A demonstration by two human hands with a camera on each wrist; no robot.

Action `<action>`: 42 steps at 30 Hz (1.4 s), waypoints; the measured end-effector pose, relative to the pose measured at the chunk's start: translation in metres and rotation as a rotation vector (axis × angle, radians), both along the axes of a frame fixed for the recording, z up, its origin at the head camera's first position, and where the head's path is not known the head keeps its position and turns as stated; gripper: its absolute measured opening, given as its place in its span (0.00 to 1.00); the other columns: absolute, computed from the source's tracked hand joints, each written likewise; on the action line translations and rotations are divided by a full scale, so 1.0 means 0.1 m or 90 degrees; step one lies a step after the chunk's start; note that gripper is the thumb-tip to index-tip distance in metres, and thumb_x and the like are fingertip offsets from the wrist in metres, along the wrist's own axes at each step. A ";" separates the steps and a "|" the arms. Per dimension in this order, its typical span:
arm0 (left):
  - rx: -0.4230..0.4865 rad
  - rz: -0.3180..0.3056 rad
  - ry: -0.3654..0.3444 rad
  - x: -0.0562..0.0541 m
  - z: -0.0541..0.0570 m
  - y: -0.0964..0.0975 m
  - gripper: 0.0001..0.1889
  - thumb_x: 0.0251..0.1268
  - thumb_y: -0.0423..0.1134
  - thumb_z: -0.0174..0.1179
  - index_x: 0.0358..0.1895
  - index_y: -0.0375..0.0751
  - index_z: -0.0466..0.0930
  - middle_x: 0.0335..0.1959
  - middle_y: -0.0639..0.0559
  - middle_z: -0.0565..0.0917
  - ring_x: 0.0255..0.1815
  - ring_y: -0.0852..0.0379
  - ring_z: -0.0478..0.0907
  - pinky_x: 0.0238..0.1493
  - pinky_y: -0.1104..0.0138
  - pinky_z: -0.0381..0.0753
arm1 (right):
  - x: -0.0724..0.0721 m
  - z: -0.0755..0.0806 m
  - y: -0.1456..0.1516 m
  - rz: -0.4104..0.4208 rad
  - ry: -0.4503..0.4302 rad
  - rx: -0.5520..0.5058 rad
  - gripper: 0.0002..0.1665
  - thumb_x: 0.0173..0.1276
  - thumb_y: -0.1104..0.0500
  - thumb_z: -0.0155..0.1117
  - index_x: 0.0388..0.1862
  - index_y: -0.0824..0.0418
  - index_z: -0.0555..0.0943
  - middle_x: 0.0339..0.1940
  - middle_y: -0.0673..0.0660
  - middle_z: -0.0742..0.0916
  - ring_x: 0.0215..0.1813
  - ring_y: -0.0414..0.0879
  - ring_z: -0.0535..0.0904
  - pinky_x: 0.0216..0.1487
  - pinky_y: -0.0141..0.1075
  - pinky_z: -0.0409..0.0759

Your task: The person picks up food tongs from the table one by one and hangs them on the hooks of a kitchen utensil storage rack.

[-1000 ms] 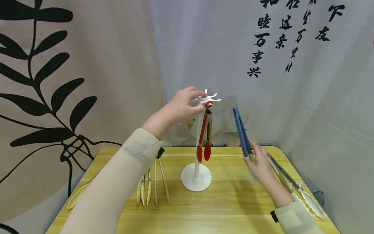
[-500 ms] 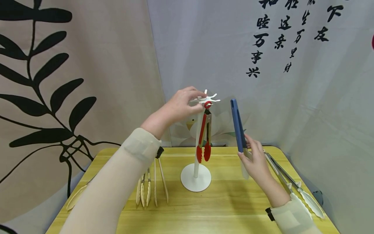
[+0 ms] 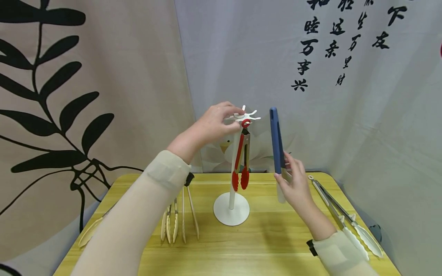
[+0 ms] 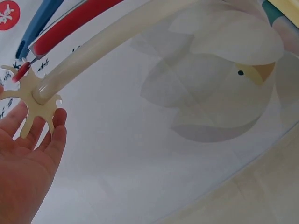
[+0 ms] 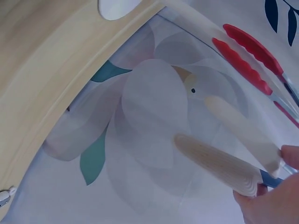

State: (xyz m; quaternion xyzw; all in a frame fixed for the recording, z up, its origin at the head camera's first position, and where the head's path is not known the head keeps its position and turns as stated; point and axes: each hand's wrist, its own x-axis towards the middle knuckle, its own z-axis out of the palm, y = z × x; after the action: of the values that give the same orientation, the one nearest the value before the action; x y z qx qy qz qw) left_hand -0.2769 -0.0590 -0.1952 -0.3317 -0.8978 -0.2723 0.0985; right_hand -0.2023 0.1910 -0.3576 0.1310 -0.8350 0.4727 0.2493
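A white stand [image 3: 231,214] with a ring of hooks on top stands mid-table. My left hand [image 3: 215,122] grips its top, thumb and fingers at the hook ring [image 4: 32,100]. Red tongs [image 3: 244,178] hang by their loop from one hook, tips down. To the right, my right hand [image 3: 296,188] holds blue-handled tongs [image 3: 275,138] near their lower part, handle end up, apart from the stand. In the right wrist view their two pale ridged tips [image 5: 215,163] are spread, below the red tongs' tips [image 5: 243,70].
Long metal tongs [image 3: 340,209] with white tips lie along the table's right side. Several tongs with cream tips [image 3: 169,228] lie left of the stand, partly behind my left forearm. Another cream tip [image 3: 90,233] shows at the left table edge. A printed cloth hangs behind.
My right hand has moved left and upward with the blue-handled tongs, nearer the stand. My left hand and the hanging red tongs have stayed in place.
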 end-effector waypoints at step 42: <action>0.017 0.005 -0.006 -0.03 -0.01 0.02 0.19 0.61 0.46 0.53 0.56 0.52 0.78 0.56 0.57 0.75 0.56 0.57 0.68 0.55 0.58 0.73 | -0.08 0.25 -0.37 0.051 0.012 -0.037 0.41 0.64 0.71 0.60 0.74 0.54 0.59 0.61 0.64 0.67 0.58 0.54 0.66 0.57 0.49 0.75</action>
State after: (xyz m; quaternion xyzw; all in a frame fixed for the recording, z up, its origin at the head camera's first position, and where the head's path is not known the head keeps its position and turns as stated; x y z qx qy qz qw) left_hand -0.2799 -0.0570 -0.1957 -0.3259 -0.8957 -0.2854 0.1001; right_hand -0.2101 0.1537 -0.3329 0.1611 -0.8126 0.5053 0.2417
